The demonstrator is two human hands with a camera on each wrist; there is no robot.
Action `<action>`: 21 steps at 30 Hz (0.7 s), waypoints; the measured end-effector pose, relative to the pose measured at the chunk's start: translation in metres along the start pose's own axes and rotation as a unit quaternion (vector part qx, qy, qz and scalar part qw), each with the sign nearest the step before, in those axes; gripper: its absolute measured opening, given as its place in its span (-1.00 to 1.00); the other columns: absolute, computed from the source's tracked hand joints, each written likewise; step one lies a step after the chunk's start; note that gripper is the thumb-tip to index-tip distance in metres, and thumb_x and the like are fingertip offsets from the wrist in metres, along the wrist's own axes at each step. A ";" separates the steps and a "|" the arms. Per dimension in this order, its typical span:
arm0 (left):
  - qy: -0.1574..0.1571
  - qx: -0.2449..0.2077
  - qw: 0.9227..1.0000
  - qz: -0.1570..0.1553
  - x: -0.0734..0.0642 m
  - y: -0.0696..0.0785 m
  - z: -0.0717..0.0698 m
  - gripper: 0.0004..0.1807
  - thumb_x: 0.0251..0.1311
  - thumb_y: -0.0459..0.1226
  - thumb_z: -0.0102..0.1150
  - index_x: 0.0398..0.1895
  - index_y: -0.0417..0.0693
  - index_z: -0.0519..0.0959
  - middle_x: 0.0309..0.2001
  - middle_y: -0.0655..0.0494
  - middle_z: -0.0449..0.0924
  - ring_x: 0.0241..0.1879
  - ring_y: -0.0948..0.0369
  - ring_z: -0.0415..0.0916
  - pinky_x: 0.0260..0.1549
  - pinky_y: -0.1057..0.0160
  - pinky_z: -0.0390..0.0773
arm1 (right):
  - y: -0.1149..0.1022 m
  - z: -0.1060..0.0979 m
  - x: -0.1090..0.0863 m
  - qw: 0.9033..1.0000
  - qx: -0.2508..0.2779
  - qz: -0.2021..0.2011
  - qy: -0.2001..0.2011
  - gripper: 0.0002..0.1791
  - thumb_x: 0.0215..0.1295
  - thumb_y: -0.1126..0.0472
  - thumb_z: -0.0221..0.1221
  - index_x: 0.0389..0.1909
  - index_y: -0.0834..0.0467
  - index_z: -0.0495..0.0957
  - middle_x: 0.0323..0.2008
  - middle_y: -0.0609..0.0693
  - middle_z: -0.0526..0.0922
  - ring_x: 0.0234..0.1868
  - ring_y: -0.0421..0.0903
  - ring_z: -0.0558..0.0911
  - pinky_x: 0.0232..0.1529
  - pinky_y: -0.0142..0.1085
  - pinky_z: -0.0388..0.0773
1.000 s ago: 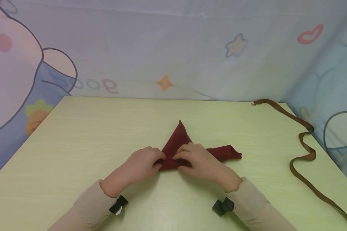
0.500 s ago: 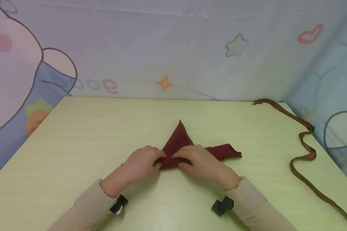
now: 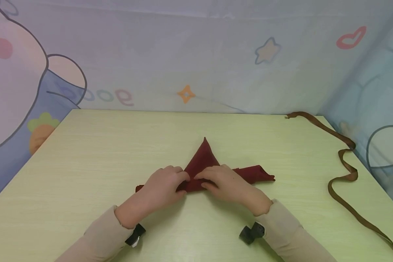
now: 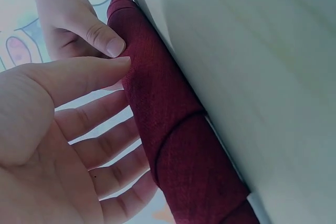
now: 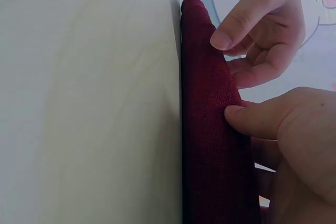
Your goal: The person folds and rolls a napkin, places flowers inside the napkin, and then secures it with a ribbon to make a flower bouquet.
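Observation:
A dark red cloth (image 3: 201,158) lies at the middle of the table, its near side rolled into a long tube and its far side a flat, pointed triangle. My left hand (image 3: 163,185) holds the roll left of centre, thumb at the near side and fingers over the top. To its right, my right hand (image 3: 232,185) grips the same roll between thumb and fingers. In the left wrist view, spiral edges show along the rolled cloth (image 4: 173,124). The right wrist view shows my right thumb (image 5: 244,119) pressed on the roll. The hands cover parts of the cloth.
A long brown ribbon (image 3: 344,203) winds along the right side of the pale wooden table (image 3: 118,142). Behind the table hangs a printed backdrop cloth (image 3: 216,54). Small black cameras (image 3: 252,233) are worn at both wrists.
The near edge of the cloth has rolled slightly farther away from me. My left thumb has shifted a little, and the roll's left end now shows beyond my left hand.

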State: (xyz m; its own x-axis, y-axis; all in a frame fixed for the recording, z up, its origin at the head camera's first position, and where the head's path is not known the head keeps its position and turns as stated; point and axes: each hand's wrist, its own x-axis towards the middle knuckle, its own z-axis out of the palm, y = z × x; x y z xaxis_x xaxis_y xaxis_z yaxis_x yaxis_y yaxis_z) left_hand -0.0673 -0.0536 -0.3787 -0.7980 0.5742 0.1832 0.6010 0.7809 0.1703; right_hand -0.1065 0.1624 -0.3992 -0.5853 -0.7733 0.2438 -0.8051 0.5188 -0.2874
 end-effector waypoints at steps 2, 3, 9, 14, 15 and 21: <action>-0.002 0.000 1.000 0.001 0.000 0.001 0.000 -0.78 -0.02 -0.34 0.38 -0.26 -0.14 0.62 -0.32 0.06 0.58 -0.35 0.08 0.50 -0.37 0.12 0.52 | 0.000 0.000 0.000 1.000 0.003 -0.002 -0.004 -0.75 0.30 0.30 0.19 -0.03 0.11 0.63 -0.11 -0.09 0.69 -0.07 -0.17 0.62 -0.05 -0.20 0.50; -0.002 0.001 1.000 0.003 -0.001 0.001 -0.001 -0.78 -0.03 -0.34 0.38 -0.27 -0.14 0.62 -0.33 0.06 0.58 -0.36 0.08 0.50 -0.37 0.12 0.51 | -0.001 0.000 0.000 1.000 0.007 -0.004 -0.006 -0.75 0.29 0.30 0.19 -0.03 0.11 0.63 -0.11 -0.09 0.69 -0.07 -0.17 0.62 -0.05 -0.21 0.51; -0.010 -0.006 1.000 0.007 -0.002 0.003 -0.001 -0.79 -0.05 -0.33 0.40 -0.31 -0.11 0.60 -0.38 0.09 0.57 -0.38 0.13 0.51 -0.41 0.18 0.47 | -0.003 -0.003 -0.001 0.998 0.053 0.007 -0.035 -0.74 0.30 0.33 0.17 -0.01 0.12 0.62 -0.08 -0.07 0.68 -0.09 -0.20 0.62 -0.03 -0.29 0.52; -0.020 -0.006 1.000 0.008 -0.003 0.006 -0.002 -0.80 -0.09 -0.31 0.42 -0.42 -0.07 0.57 -0.48 0.16 0.55 -0.47 0.20 0.45 -0.47 0.24 0.39 | -0.006 -0.006 -0.001 0.993 0.090 0.027 -0.066 -0.73 0.33 0.32 0.15 0.02 0.12 0.61 -0.05 -0.08 0.67 -0.07 -0.23 0.60 -0.01 -0.32 0.51; -0.023 -0.006 1.000 0.008 -0.003 0.007 -0.003 -0.80 -0.10 -0.31 0.43 -0.45 -0.06 0.56 -0.51 0.18 0.53 -0.50 0.23 0.42 -0.49 0.25 0.37 | -0.007 -0.007 -0.001 0.992 0.096 0.032 -0.073 -0.73 0.33 0.32 0.14 0.02 0.12 0.61 -0.05 -0.09 0.67 -0.06 -0.23 0.59 -0.01 -0.31 0.51; -0.030 -0.007 0.999 0.022 -0.004 0.011 -0.006 -0.78 -0.13 -0.34 0.43 -0.61 -0.04 0.50 -0.65 0.23 0.42 -0.61 0.31 0.26 -0.58 0.31 0.28 | -0.011 -0.009 -0.001 0.988 0.105 0.048 -0.101 -0.73 0.34 0.30 0.13 0.03 0.11 0.60 -0.04 -0.10 0.66 -0.05 -0.22 0.58 0.03 -0.29 0.49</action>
State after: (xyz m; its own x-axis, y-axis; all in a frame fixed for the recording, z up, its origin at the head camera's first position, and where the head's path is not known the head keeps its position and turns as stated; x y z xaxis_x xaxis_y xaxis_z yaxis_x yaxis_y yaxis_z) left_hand -0.0573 -0.0493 -0.3722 -0.7724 0.6211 0.1330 0.6351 0.7520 0.1765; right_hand -0.0973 0.1611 -0.3876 -0.6101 -0.7920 0.0225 -0.6964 0.5224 -0.4921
